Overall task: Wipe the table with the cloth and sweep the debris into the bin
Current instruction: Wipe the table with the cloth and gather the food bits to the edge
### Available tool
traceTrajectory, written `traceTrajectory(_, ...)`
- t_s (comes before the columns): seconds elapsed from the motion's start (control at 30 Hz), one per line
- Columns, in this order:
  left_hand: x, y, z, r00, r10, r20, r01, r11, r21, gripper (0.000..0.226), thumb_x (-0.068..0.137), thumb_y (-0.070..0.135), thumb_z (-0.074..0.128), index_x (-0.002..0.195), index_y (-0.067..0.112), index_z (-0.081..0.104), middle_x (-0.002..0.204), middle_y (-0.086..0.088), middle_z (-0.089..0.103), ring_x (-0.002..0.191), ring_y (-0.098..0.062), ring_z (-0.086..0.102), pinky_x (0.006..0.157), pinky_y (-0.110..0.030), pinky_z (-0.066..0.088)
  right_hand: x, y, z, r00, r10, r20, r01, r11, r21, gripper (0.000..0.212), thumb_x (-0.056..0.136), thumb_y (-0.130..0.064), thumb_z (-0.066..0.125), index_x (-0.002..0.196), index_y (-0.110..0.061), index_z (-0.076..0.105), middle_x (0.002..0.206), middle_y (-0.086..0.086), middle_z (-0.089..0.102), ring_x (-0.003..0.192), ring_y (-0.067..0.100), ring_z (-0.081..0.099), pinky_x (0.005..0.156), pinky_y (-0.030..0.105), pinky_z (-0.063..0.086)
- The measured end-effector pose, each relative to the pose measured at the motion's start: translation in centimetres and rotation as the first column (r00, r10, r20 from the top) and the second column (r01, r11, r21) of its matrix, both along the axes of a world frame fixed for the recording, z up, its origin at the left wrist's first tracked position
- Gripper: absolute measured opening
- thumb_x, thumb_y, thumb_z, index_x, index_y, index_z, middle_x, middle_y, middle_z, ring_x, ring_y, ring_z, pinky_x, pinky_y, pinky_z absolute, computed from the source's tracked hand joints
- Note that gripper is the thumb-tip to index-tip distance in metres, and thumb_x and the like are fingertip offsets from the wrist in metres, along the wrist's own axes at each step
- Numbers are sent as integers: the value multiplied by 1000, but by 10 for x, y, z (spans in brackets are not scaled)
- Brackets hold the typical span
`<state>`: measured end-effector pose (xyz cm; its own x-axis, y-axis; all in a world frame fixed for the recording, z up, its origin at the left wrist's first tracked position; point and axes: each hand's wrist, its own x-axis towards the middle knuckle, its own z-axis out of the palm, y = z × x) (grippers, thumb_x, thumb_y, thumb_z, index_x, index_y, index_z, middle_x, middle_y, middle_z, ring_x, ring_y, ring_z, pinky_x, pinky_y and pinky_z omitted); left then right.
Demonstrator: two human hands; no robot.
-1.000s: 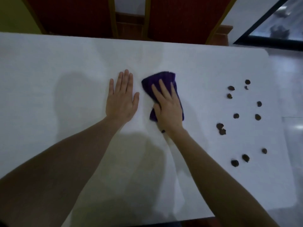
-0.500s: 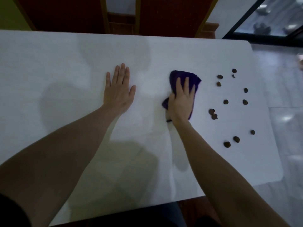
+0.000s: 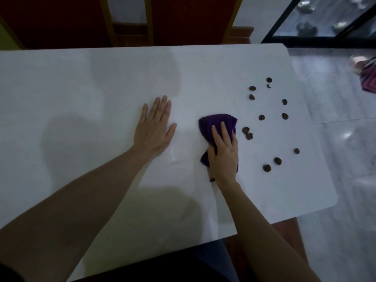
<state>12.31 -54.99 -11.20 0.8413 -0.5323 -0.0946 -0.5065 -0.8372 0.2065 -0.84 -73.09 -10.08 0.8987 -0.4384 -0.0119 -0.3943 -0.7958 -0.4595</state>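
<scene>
The right hand presses a crumpled purple cloth flat-fingered onto the white rectangular table, just left of scattered dark brown debris lumps; the left hand rests flat, fingers together. No bin shows, so a hard rightward sweep would probably scatter lumps over the right edge onto the floor.

Dim room: red wall panels, glossy grey floor.
</scene>
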Motion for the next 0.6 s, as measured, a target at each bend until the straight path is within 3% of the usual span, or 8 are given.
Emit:
traceTrajectory(0.2,-16,-47,1,999,-35,-17,34,999,-26,70,99,48,14,158,10,11,166,-6,8,153,-21,5,125,-44,1,-22,-51,1,992,-124,25,124,992,31,54,94,-8,53,145,-22,45,158,0,29,145,33,21,116,39,20)
traceTrajectory(0.4,-27,-87,4,999,5,-35,-5,1000,-14,72,98,50,11,158,10,9,166,-5,6,154,-20,2,124,-41,-2,-32,-99,3,988,-151,42,147,986,74,54,91,-3,55,142,-21,50,156,1,35,142,34,27,113,45,30)
traceTrajectory(0.5,-25,-109,6,999,31,-40,-32,999,-7,73,97,51,8,158,10,6,166,-5,2,154,-19,-1,124,-41,-3,-35,-118,8,989,-108,104,88,980,180,55,89,1,56,140,-21,52,154,-1,37,139,28,31,114,41,32)
traceTrajectory(0.6,-20,-132,7,998,59,-35,-59,998,2,73,98,51,8,158,9,6,166,-7,2,154,-21,0,124,-41,-3,-26,-138,25,981,-69,181,10,951,310,59,86,2,55,141,-21,51,152,-3,39,136,18,36,112,26,29)
